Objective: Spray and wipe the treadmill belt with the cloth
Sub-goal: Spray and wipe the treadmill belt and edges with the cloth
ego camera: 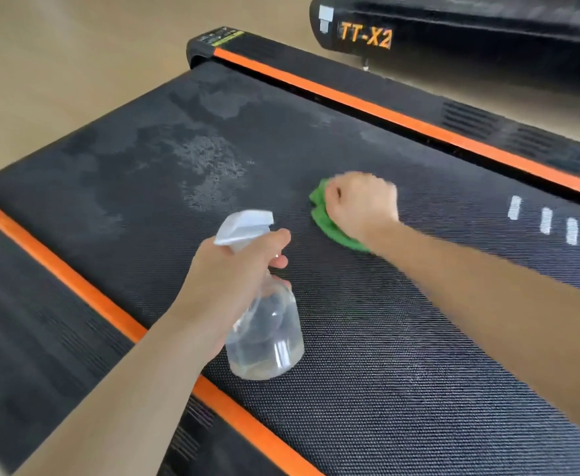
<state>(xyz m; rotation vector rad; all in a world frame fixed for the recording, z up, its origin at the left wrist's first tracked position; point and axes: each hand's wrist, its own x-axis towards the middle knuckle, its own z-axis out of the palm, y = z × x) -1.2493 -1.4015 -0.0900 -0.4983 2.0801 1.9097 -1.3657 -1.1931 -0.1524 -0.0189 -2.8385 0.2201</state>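
Observation:
The black textured treadmill belt [367, 355] fills most of the view, with pale wet patches on its far left part. My right hand [360, 204] is curled on a bunched green cloth [323, 214] and presses it on the belt near the middle. My left hand [226, 283] grips the neck of a clear spray bottle [264, 331] with a white trigger head, held just above the belt's near left side. The bottle holds clear liquid.
Orange strips [402, 121] and black side rails border the belt on both sides. White dashes [556, 225] are printed on the belt at right. A second black machine marked TT-X2 [364, 36] stands at the back right on a beige floor.

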